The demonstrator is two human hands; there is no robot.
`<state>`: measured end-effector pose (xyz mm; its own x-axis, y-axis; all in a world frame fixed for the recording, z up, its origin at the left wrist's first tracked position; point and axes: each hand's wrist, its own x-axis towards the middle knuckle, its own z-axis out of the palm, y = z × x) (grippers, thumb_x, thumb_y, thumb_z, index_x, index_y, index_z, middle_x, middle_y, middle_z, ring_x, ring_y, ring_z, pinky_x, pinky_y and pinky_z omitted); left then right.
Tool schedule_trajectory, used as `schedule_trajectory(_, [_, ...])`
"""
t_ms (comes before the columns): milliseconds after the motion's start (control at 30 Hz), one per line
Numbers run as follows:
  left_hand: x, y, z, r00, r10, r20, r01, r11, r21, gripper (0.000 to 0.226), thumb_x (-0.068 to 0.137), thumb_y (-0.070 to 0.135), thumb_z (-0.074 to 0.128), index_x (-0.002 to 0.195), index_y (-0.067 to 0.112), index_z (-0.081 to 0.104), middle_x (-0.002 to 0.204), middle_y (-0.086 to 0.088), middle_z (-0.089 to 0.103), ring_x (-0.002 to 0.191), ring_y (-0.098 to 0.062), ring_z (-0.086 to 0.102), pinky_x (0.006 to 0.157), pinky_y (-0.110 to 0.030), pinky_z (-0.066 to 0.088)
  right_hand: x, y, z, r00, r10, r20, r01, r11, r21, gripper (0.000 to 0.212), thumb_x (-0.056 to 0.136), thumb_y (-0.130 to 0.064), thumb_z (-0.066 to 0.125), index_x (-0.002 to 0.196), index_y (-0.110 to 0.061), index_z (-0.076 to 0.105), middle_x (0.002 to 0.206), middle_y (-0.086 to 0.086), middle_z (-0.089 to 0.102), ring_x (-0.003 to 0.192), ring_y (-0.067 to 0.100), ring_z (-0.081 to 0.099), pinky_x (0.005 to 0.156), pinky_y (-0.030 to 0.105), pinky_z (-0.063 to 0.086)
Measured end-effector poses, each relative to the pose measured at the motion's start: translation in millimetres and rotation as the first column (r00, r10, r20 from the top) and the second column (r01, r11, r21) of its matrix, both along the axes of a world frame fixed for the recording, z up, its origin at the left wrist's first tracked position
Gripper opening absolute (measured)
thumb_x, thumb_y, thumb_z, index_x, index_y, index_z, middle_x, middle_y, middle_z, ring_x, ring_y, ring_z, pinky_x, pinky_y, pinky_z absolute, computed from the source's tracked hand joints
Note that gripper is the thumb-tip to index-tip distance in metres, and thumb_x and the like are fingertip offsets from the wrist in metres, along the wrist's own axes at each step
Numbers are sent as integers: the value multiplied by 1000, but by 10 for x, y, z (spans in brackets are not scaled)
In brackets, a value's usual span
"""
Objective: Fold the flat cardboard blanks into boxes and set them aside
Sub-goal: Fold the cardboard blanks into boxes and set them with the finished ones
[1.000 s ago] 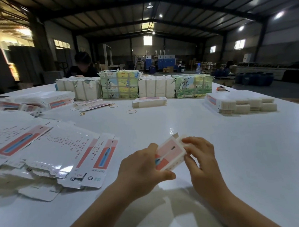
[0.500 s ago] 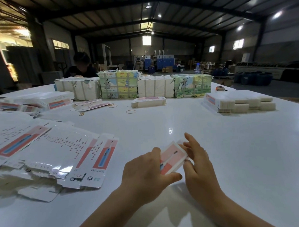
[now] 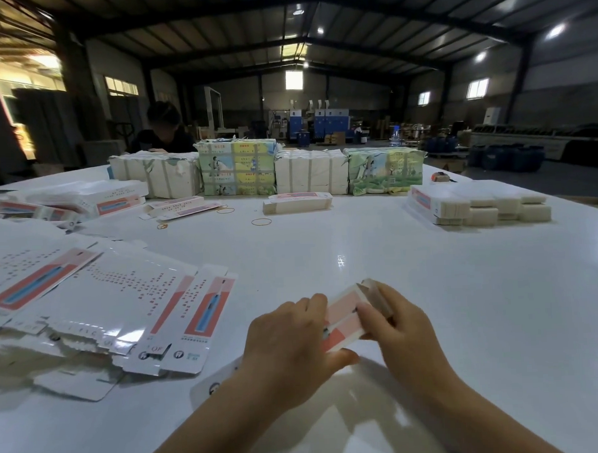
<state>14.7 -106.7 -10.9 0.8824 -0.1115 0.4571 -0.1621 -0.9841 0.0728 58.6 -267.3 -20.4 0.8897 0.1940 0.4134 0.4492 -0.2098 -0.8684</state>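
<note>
Near the front of the white table (image 3: 395, 273) I hold a small white and pink cardboard blank (image 3: 344, 318) that is partly folded, with a brown flap standing up at its far end. My left hand (image 3: 289, 343) grips its left side, thumb underneath. My right hand (image 3: 394, 321) pinches its right side, fingers curled over the flap. A spread of flat printed blanks (image 3: 116, 302) lies to the left. One more flat blank (image 3: 212, 387) pokes out from under my left forearm.
Bundled stacks of folded cartons (image 3: 309, 172) line the far edge, with another stack (image 3: 478, 204) at the right and a single flat pack (image 3: 296, 202) in the middle. Rubber bands (image 3: 261, 222) lie loose. A person (image 3: 163, 129) sits behind the far left stack.
Both hands have sunk closer to the table with the blank. My right fingers went from straight along the blank to curled over its far flap.
</note>
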Motion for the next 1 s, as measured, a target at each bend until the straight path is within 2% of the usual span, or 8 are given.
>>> schedule_trajectory(67, [11, -14, -11, 1000, 14, 3, -15, 999, 29, 65, 74, 79, 45, 117, 30, 36, 107, 12, 56, 76, -7, 45, 64, -16, 39, -25, 51, -58, 967, -70, 244, 145, 942, -303, 28, 98, -14, 47, 123, -16, 61, 106, -10, 66, 91, 8, 62, 83, 4, 42])
schedule_trajectory(133, [13, -17, -27, 1000, 23, 10, -23, 999, 38, 62, 74, 79, 45, 112, 31, 36, 103, 12, 56, 74, -8, 44, 60, -19, 33, -14, 78, -91, 956, -100, 276, 201, 908, -368, 35, 100, -18, 44, 132, -12, 55, 112, -7, 64, 94, 7, 59, 80, -2, 34])
schedule_trajectory(233, [14, -4, -41, 999, 30, 45, -31, 999, 36, 65, 74, 78, 46, 118, 32, 36, 108, 12, 57, 75, -7, 43, 64, -17, 33, -6, 39, 15, 998, -35, -59, 36, 999, 2, 31, 98, -25, 48, 91, -14, 75, 79, -2, 71, 80, 17, 66, 77, 22, 55])
schedule_trajectory(333, [18, -4, -38, 995, 23, 99, -27, 999, 40, 65, 74, 77, 46, 118, 31, 36, 109, 10, 58, 75, -7, 43, 66, -17, 35, -11, -17, 138, 945, 199, -262, -108, 940, 325, 32, 95, -18, 52, 78, -24, 79, 84, 7, 74, 86, 23, 70, 69, 25, 58])
schedule_trajectory(533, [-35, -27, 64, 983, -17, 181, -5, 993, 121, 65, 49, 72, 75, 89, 22, 63, 70, 9, 65, 51, -8, 57, 43, -20, 48, 20, -48, 165, 871, 321, -372, -116, 870, 480, 37, 90, 3, 50, 79, -16, 80, 94, 13, 74, 86, 23, 72, 66, 23, 56])
schedule_trajectory(633, [-34, -37, 69, 970, -24, 242, -15, 987, 158, 67, 40, 67, 82, 83, 18, 68, 65, 7, 65, 48, -11, 58, 38, -25, 50, 75, -71, 157, 821, 373, -433, -103, 841, 531, 30, 87, 2, 52, 84, -10, 79, 95, 16, 73, 84, 22, 72, 64, 24, 57])
schedule_trajectory(833, [-43, -44, 57, 973, -56, 223, 8, 978, 208, 67, 41, 64, 84, 86, 16, 69, 67, 4, 66, 49, -12, 59, 40, -24, 50, 44, -73, 141, 871, 257, -419, -73, 911, 406, 40, 84, 6, 47, 74, -15, 79, 85, 15, 74, 82, 25, 72, 65, 27, 58])
schedule_trajectory(1000, [-32, -97, 26, 966, -61, 251, 9, 979, 205, 67, 41, 63, 85, 84, 14, 68, 64, 3, 64, 47, -14, 57, 40, -26, 50, -43, 20, 27, 993, -96, -73, 105, 986, 128, 28, 90, -8, 50, 79, -16, 73, 71, 14, 67, 72, 32, 62, 68, 35, 55])
